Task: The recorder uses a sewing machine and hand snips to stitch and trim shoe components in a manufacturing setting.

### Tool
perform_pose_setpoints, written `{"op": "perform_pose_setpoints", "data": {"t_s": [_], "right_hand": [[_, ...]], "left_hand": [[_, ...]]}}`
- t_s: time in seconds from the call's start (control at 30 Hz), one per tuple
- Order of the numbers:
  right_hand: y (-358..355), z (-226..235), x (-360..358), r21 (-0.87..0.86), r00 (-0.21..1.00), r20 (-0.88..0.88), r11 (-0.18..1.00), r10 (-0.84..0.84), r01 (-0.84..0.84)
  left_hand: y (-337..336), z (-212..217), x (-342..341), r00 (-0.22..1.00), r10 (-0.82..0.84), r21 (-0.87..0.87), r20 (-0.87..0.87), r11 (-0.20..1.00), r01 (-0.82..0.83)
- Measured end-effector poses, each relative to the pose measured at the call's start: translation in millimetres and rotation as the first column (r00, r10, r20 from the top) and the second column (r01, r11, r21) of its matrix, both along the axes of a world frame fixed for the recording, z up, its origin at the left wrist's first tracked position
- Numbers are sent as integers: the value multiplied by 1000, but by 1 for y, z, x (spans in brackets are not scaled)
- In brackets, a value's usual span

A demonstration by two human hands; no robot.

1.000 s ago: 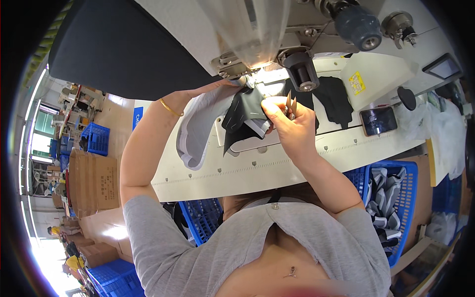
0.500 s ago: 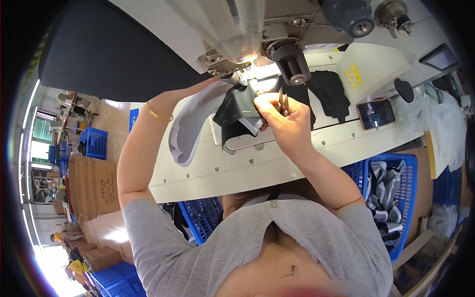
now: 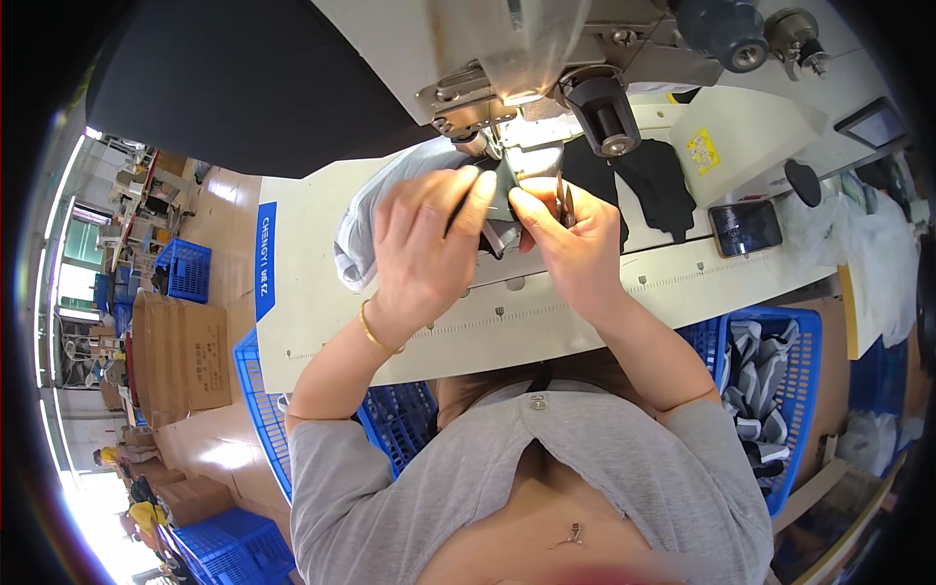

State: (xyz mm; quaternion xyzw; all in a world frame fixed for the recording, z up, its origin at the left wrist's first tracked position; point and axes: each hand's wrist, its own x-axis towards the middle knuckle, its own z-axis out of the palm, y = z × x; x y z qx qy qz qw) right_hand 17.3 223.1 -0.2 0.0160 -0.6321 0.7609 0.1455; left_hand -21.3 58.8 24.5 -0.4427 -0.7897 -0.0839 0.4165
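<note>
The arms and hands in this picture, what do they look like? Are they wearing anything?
The left hand has no glove, but a thin, round, gold-coloured bangle circles its wrist. The right hand has no glove either, and no bangle shows there. Up the arms are a plain grey left sleeve and a matching right sleeve, both short.

Left hand (image 3: pixel 424 239) bent over left side of black fabric (image 3: pixel 504 195), grip unclear. Right hand (image 3: pixel 575 249) pinches fabric's right edge; pointed metal snips (image 3: pixel 565 198) jut from same hand. Sewing machine (image 3: pixel 473 102) lit just above. Pale grey cloth (image 3: pixel 380 200) on table (image 3: pixel 327 336). Phone (image 3: pixel 746 231) at right, blue basket (image 3: pixel 804 390) below.
</note>
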Motion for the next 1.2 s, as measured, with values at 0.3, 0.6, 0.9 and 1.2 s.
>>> {"op": "perform_pose_setpoints", "data": {"t_s": [0.3, 0.6, 0.9, 1.2], "right_hand": [[-2, -4, -1, 3, 1000, -29, 1000, -5, 5], [2, -4, 1, -9, 998, 17, 998, 64, -63], [1, -10, -1, -87, 997, -34, 994, 63, -65], [-2, -2, -6, -71, 1000, -9, 997, 29, -30]], "left_hand": [[1, -9, -24, 965, -255, 81, -68, 962, 260], [4, -7, -19, 975, -223, 113, -8, 968, 223], [3, -5, -23, 971, -234, 84, -57, 968, 238], [3, -6, -36, 972, -233, 104, -28, 966, 235]]}}
